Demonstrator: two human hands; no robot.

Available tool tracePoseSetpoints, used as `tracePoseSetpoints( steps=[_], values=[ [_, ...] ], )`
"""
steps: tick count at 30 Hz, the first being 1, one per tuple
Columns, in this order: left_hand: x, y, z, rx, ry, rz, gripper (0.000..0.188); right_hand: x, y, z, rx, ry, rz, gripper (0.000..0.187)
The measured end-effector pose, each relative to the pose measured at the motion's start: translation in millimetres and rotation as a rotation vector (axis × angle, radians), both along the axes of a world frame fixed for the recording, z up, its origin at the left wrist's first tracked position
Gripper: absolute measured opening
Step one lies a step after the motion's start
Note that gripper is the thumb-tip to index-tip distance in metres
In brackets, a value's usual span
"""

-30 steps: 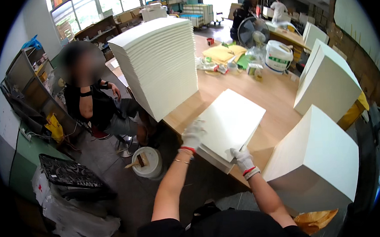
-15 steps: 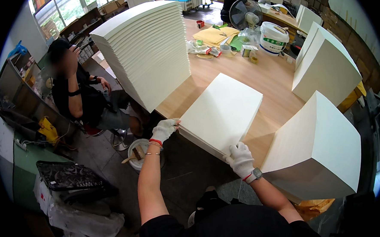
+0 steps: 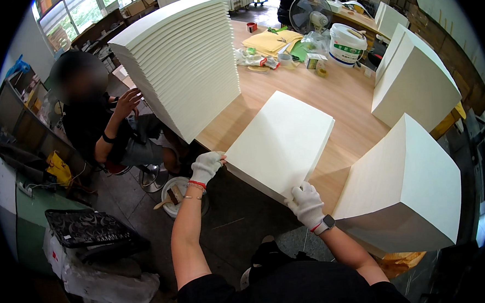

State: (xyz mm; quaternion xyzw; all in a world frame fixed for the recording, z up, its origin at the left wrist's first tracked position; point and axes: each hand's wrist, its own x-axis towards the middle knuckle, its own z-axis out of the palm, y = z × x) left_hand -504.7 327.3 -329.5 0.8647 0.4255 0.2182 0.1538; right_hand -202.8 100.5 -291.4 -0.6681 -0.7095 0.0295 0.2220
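Since the low white pile is now held at two corners, a neater shape is seen than a second ago. In that earlier view, its top is left crooked. Now the left hand is moved from the top out to the pile's left corner, and the right hand is set at its near corner. The sides are nearly lined up, and only a thin step is seen at the right edge. It seems that the pile is being made even and that this bit is almost done.

On the left hand, the fingertips are kept close together at the corner; whether paper is pinched there cannot be told. On the right hand, the fingers are bent and pressed together by the near corner; its grip cannot be told either.

The low white pile is set on the wooden table, right by the edge, so almost no room is left on its near side. To its far left, the way is blocked by the tall pile. To its right, a strip of bare wood is left before the curved pile. Most room is found beyond it, up to the yellow sheets and the white bucket.
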Motion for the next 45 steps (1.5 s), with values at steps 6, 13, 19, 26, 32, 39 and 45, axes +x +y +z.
tracePoseSetpoints(
  steps=[6,13,19,26,32,39,45],
  values=[
    [4,-4,8,0.014,0.118,0.051,0.022,1,0,3,-0.036,0.11,-0.023,0.032],
    [-2,6,-15,-0.249,-0.175,0.087,0.023,-4,1,-2,-0.028,0.066,-0.01,0.031],
    [8,-3,9,-0.182,0.083,0.121,0.024,3,-9,2,0.002,0.11,0.007,0.032],
    [31,-17,66,0.297,0.018,0.071,0.02,62,-105,92,-0.326,0.833,0.173,0.031],
    [162,-74,202,0.223,-0.4,-0.333,0.02,173,-241,195,0.698,0.622,-0.035,0.013],
    [321,-211,324,0.481,-0.418,-1.124,0.03,265,-327,181,0.841,0.007,-1.058,0.019],
    [440,-308,332,0.466,-0.104,-1.422,0.024,272,-348,192,0.617,-0.16,-0.885,0.011]
  ],
)
